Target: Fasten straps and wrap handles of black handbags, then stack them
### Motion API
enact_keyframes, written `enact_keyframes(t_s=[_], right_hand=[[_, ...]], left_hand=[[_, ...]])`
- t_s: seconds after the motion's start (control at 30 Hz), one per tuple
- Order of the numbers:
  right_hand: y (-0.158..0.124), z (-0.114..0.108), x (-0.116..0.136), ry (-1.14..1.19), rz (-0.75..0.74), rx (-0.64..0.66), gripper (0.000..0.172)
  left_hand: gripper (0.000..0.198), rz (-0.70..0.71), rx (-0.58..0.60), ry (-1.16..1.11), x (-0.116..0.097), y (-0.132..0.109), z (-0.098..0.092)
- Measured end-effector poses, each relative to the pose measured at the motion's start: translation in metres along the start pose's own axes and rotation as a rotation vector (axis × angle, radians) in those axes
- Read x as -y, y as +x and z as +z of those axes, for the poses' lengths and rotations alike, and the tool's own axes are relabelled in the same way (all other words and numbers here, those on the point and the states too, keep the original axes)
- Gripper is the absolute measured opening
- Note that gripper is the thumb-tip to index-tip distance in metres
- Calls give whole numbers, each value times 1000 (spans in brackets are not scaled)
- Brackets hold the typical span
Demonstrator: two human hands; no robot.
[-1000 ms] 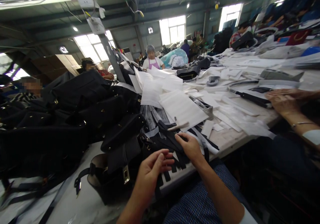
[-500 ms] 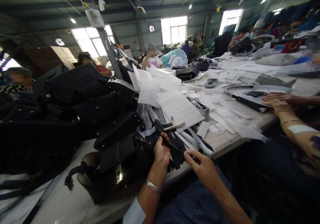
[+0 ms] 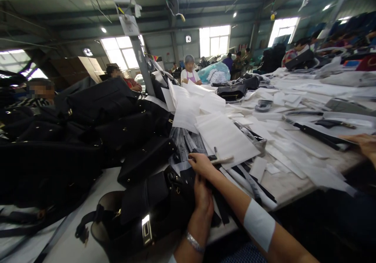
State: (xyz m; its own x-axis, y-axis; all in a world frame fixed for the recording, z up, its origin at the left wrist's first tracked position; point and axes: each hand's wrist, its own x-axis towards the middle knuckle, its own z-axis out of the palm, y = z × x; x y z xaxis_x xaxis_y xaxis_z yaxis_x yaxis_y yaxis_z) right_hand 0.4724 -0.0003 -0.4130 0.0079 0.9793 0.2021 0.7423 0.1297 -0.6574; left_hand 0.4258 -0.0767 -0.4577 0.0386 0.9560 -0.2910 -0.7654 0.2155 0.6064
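Note:
My right hand (image 3: 202, 164) reaches across to the left above my left hand, its fingers closed in a pinch; what they grip is too dark to make out. Just below it, my left hand (image 3: 205, 196) is upright and closed around a black strap, which the hands now mostly hide. Several black strips (image 3: 223, 208) lie on the table under both hands. Close to the left hand lies a black handbag (image 3: 143, 196) with a gold clasp (image 3: 146, 228), its side gaping open at the left.
Black bags (image 3: 100, 102) are heaped on the left. White foam sheets (image 3: 226, 137) and a pale stick (image 3: 225, 160) lie beyond my hands. At the right edge a co-worker's hand (image 3: 362, 143) rests near dark straps. A grey post (image 3: 142, 65) rises behind the pile.
My right hand has moved left and away from me, from the near end of the black strap to above my left hand. The camera view has turned slightly left.

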Motion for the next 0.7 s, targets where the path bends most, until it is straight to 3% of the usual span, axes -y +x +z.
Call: enact_keyframes(t_s=[0.13,0.3,0.5,0.7], right_hand=[[43,24,1,-136,133,-18,31],[69,26,-12,-274,294,19,36],[80,14,-28,-299,334,179,26],[70,13,-30,-304,337,65,37]], left_hand=[[31,-27,14,-24,1,-1,-2],[32,-88,-5,-92,4,2,-5],[30,-101,-3,-52,5,3,-5],[35,-25,67,-4,6,-1,-4]])
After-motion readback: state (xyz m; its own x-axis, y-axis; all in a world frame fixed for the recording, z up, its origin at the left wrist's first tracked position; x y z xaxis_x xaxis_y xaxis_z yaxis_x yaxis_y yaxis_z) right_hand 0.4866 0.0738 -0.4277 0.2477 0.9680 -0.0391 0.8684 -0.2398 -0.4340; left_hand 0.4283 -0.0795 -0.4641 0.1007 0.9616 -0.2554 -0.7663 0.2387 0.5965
